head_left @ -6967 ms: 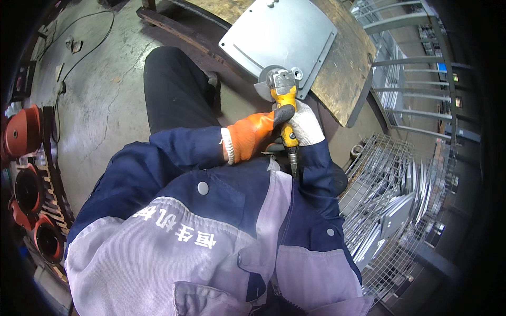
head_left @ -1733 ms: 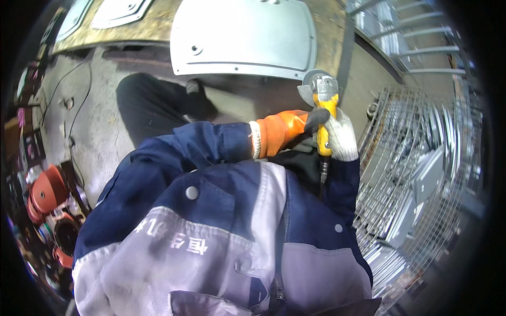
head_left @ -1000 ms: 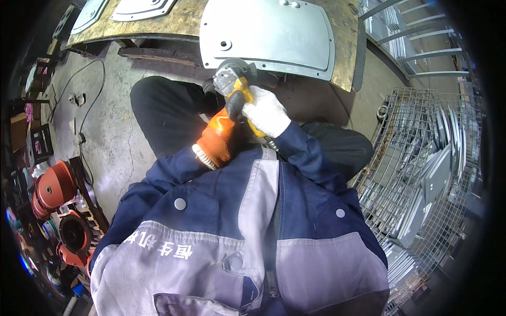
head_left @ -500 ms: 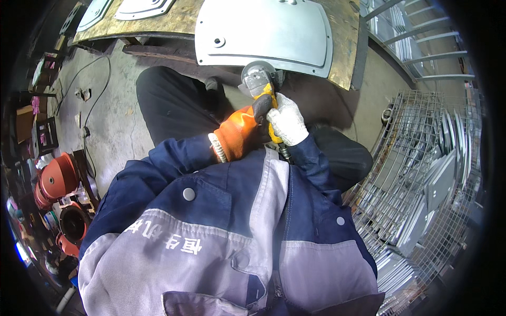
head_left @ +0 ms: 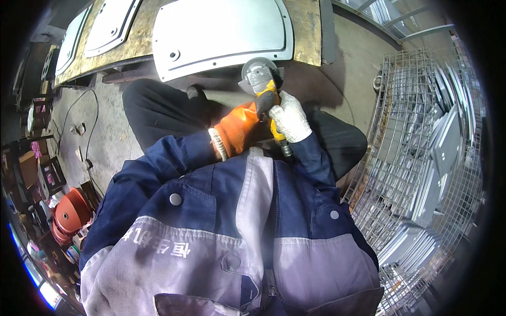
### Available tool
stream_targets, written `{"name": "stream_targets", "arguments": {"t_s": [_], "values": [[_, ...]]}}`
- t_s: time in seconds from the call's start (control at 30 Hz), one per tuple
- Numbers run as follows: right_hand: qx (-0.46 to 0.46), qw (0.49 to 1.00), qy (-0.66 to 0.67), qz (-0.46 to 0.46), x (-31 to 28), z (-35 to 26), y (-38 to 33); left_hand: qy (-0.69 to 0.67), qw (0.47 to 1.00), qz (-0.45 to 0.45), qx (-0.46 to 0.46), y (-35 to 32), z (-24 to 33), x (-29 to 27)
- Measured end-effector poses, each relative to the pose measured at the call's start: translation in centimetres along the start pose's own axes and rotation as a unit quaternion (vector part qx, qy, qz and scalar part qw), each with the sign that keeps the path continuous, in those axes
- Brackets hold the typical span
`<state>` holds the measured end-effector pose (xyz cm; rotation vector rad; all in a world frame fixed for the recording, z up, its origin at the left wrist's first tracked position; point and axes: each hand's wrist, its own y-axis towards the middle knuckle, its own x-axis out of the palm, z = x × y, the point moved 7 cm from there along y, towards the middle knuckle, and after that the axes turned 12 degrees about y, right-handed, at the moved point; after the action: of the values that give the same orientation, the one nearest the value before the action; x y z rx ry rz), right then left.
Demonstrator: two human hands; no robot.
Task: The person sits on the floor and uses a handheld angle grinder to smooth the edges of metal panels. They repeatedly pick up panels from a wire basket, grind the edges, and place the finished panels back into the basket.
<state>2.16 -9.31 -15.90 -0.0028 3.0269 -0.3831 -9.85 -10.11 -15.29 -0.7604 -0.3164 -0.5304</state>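
Note:
A yellow and grey angle grinder (head_left: 262,84) is held just below the near edge of a curved grey metal plate (head_left: 224,32) lying on a brown wooden bench top (head_left: 307,23). My left hand (head_left: 239,129), in an orange glove, grips the grinder's body. The rear handle of the tool is gripped by my right hand (head_left: 289,118), in a white glove. The grinder's disc sits close to the plate's edge; contact cannot be told.
Two more grey plates (head_left: 108,26) lie on the bench to the left. A wire mesh cage (head_left: 421,142) with several stacked metal plates stands at the right. Red round objects (head_left: 71,213) and a cable (head_left: 89,137) lie on the concrete floor at left.
The view has swung about. Both hands stay on the grinder, which now sits near the plate's lower right edge, slightly right of where it was half a second ago.

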Motion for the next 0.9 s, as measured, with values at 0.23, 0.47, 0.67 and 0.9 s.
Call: {"name": "stream_targets", "arguments": {"t_s": [0.23,0.47,0.67,0.9], "values": [[0.043,0.994,0.05,0.083,-4.9,1.6,-0.9,-0.026,0.995,-0.054,-0.075,3.4,-1.0,3.6],[0.001,0.991,0.084,0.103,-9.0,1.2,-1.7,0.01,0.989,-0.109,-0.096,5.8,-1.4,6.9],[-0.021,0.997,0.012,0.071,-9.7,0.6,-0.7,-0.017,0.992,-0.097,-0.082,7.0,-1.9,7.3],[0.049,0.997,0.033,0.05,-8.5,1.0,-0.2,0.52,0.787,-0.037,0.331,5.9,1.4,6.2]]}}
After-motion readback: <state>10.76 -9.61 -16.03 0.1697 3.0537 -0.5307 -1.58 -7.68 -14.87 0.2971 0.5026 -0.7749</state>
